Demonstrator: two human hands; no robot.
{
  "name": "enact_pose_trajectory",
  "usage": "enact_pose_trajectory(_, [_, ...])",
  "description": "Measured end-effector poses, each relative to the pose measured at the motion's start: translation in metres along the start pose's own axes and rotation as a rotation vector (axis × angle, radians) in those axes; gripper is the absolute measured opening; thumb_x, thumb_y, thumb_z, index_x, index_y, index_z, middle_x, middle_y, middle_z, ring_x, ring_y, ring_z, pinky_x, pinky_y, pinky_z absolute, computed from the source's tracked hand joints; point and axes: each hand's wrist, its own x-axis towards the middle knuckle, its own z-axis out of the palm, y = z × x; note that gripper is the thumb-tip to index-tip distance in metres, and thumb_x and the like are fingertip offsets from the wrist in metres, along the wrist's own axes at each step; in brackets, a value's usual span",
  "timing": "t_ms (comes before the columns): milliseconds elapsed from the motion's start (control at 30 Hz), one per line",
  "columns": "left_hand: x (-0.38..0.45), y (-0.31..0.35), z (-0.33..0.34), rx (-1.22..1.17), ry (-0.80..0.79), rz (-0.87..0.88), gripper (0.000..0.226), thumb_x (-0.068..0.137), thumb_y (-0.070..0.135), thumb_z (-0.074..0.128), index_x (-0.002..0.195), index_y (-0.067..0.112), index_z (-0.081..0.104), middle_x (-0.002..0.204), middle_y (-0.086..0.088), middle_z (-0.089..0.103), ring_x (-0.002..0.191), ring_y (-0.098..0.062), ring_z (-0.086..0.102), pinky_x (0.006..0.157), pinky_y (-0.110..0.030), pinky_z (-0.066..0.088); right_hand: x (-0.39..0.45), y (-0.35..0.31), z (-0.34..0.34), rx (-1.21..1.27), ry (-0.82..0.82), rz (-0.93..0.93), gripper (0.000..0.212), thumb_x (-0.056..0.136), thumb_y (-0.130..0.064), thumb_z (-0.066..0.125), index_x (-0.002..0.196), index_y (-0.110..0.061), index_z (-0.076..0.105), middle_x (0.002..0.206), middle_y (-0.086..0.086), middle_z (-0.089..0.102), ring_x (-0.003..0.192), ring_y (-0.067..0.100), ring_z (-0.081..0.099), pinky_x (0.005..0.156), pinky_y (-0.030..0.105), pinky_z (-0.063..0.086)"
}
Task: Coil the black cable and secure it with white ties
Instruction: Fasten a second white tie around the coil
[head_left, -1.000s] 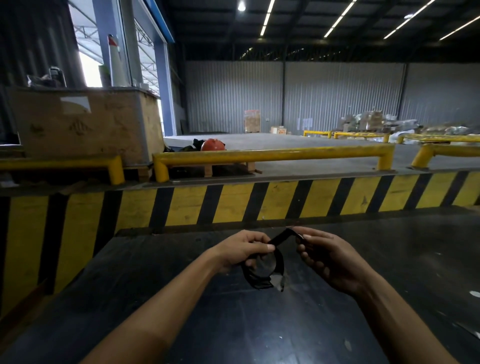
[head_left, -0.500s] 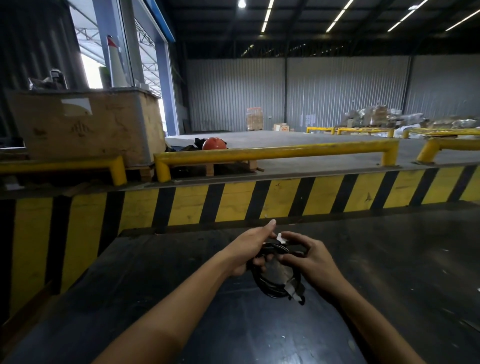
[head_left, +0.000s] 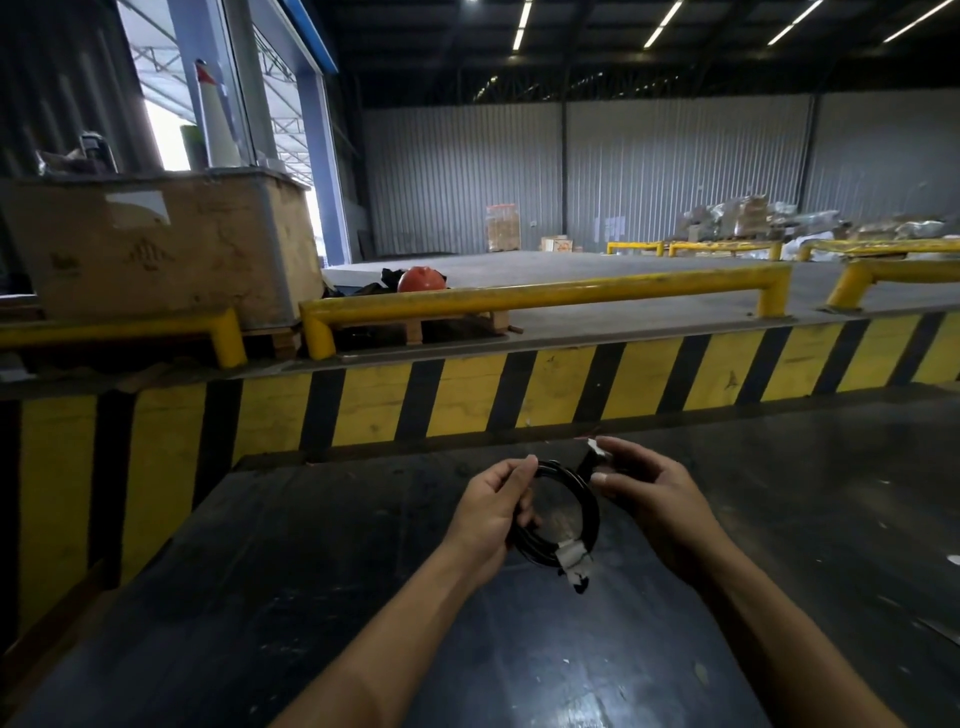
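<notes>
The black cable is wound into a small round coil, held in the air above the dark table. My left hand grips the coil's left side. My right hand pinches the cable's upper right end, where a white tie sticks up between thumb and finger. A second white tie wraps the coil's bottom, with a short black end hanging below it.
A yellow-and-black striped barrier runs just beyond the table's far edge. Behind it are yellow guard rails, a large cardboard-covered crate at left and an orange helmet.
The hands have drawn apart on the cable: the loop is rounder and wider, and my right hand now holds the upper end with a white tie instead of covering the coil.
</notes>
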Motion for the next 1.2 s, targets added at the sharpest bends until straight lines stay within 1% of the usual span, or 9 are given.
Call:
enact_pose_trajectory(67, [0.003,-0.001,0.001,0.035,-0.010,0.009,0.033,0.075,0.037,0.065,0.088,0.007,0.061,0.050,0.004,0.044,0.040,-0.007,0.036,0.047,-0.023,0.043,0.004,-0.005,-0.001,0.008,0.031,0.024,0.035,0.080,0.001,0.065,0.110,-0.018,0.064,0.112,0.008,0.066,0.102,0.019,0.062,0.078,0.027,0.050])
enact_pose_trajectory(167, [0.004,-0.006,0.006,0.103,-0.048,-0.001,0.041,0.073,0.043,0.067,0.093,0.008,0.063,0.055,0.003,0.053,0.041,-0.006,0.039,0.048,-0.023,0.041,0.009,-0.009,0.002,-0.022,0.062,0.000,0.019,0.082,-0.005,0.066,0.100,-0.011,0.069,0.101,0.011,0.070,0.089,0.019,0.065,0.070,0.026,0.049])
enact_pose_trajectory(233, [0.004,-0.009,0.010,0.135,-0.071,-0.006,0.046,0.072,0.046,0.068,0.097,0.008,0.063,0.060,0.001,0.058,0.042,-0.006,0.040,0.050,-0.025,0.039,0.011,-0.009,0.005,-0.039,0.078,-0.030,0.011,0.084,-0.010,0.066,0.093,-0.014,0.070,0.090,0.007,0.072,0.080,0.016,0.066,0.065,0.023,0.051])
enact_pose_trajectory(433, [0.001,-0.009,0.015,0.104,-0.128,-0.031,0.047,0.075,0.045,0.065,0.101,0.006,0.064,0.060,0.000,0.057,0.043,-0.007,0.040,0.049,-0.021,0.042,0.012,-0.008,0.012,-0.135,0.091,-0.094,0.011,0.085,-0.017,0.066,0.082,-0.027,0.070,0.079,-0.003,0.073,0.068,0.000,0.068,0.054,0.014,0.051])
enact_pose_trajectory(600, [-0.001,-0.008,0.015,0.056,-0.156,-0.023,0.050,0.071,0.048,0.066,0.099,0.007,0.064,0.055,0.004,0.057,0.040,-0.004,0.039,0.049,-0.022,0.041,0.015,-0.009,0.010,-0.214,0.070,-0.065,0.011,0.089,-0.014,0.059,0.094,-0.019,0.069,0.091,0.004,0.072,0.083,0.014,0.069,0.070,0.026,0.054])
enact_pose_trajectory(767, [0.000,-0.008,0.012,0.054,-0.160,-0.021,0.043,0.076,0.047,0.065,0.098,0.010,0.067,0.055,0.003,0.056,0.039,-0.004,0.040,0.049,-0.021,0.044,0.013,-0.012,0.012,-0.283,0.013,-0.076,0.019,0.090,-0.020,0.059,0.106,-0.017,0.069,0.093,-0.002,0.073,0.083,0.007,0.069,0.067,0.020,0.050])
enact_pose_trajectory(933, [0.000,-0.011,0.010,0.087,-0.153,-0.049,0.044,0.077,0.047,0.065,0.091,0.005,0.067,0.054,0.001,0.056,0.038,-0.005,0.039,0.048,-0.022,0.046,0.010,-0.019,0.013,-0.294,-0.099,-0.053,0.015,0.090,-0.022,0.058,0.092,-0.030,0.070,0.088,-0.003,0.074,0.076,0.004,0.068,0.066,0.021,0.051])
enact_pose_trajectory(1067, [-0.003,-0.011,0.013,0.118,-0.178,-0.085,0.036,0.077,0.045,0.064,0.083,0.009,0.069,0.053,-0.001,0.056,0.037,-0.006,0.039,0.047,-0.021,0.046,0.009,-0.018,0.009,-0.313,-0.113,-0.003,0.013,0.090,-0.024,0.059,0.095,-0.026,0.070,0.086,-0.002,0.073,0.071,-0.001,0.068,0.055,0.013,0.049])
enact_pose_trajectory(1200, [-0.003,-0.012,0.016,0.141,-0.135,-0.115,0.053,0.075,0.045,0.066,0.093,-0.006,0.065,0.059,-0.005,0.051,0.037,-0.006,0.038,0.047,-0.022,0.044,0.010,-0.017,0.006,-0.404,-0.103,0.004,0.016,0.088,-0.026,0.062,0.100,-0.020,0.072,0.089,-0.005,0.073,0.078,0.001,0.068,0.060,0.013,0.049])
